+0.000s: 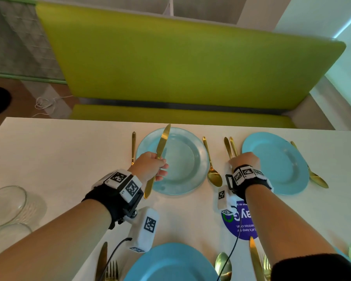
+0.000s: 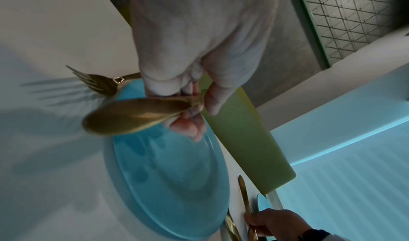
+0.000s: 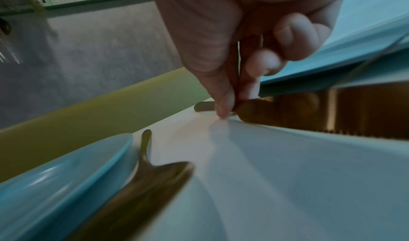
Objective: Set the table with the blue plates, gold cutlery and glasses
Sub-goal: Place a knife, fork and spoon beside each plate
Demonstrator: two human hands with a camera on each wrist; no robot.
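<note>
Our left hand (image 1: 150, 166) is gripping a gold knife (image 1: 160, 153) above the far-left blue plate (image 1: 182, 161); swinging it down could be clipping that rim. Our right hand (image 1: 244, 161) is pinching 2 gold pieces (image 1: 230, 147) on the tabletop (image 1: 69, 159), squeezed between the spoon (image 1: 212, 169) and the far-right plate (image 1: 280, 163), leaving little room.

You face a white table (image 1: 69, 151) with a lime-green bench seat (image 1: 180, 115) just beyond its far edge and a tall green backrest (image 1: 170, 57) above it. To your far left lies a brown floor (image 1: 28, 94) with a loose white cord (image 1: 45, 104) on it, and behind that a grey wall (image 1: 14, 43) with a green trim. To your right stands a pale wall (image 1: 344, 47) lit by a blue strip of light (image 1: 349, 23).
</note>
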